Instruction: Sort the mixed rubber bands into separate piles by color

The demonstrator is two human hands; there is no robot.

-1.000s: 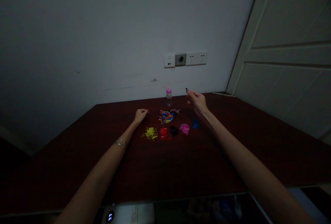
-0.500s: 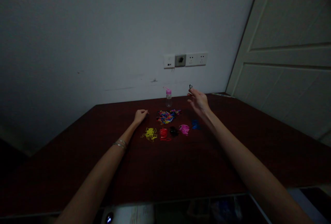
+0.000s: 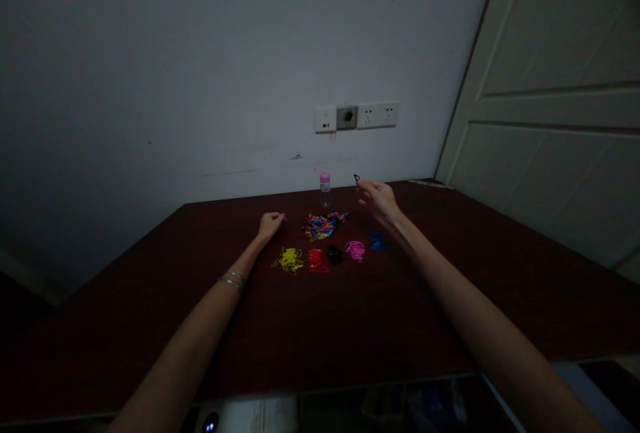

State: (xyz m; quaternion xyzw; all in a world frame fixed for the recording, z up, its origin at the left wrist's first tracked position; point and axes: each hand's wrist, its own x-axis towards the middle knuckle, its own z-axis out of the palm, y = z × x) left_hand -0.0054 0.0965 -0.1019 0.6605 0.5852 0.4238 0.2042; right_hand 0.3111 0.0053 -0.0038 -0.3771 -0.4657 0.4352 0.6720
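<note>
Right fingers point(image 3: 369, 185) pinch a thin black rubbery loop point(image 3: 357, 178), my left fingers point(image 3: 275, 217) curl closed; multicoloured heap point(image 3: 321, 226) at eight o'clock, five single-colour piles point(image 3: 335, 255) at seven.

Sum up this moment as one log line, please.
right hand: pinches small black loop, raised | left hand: on table | nearby: mixed-colour pile, pink-capped bottle

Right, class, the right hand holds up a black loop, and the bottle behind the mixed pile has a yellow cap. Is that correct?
Not the cap colour: the head view shows a pink cap on the bottle. The rest stands.
</note>
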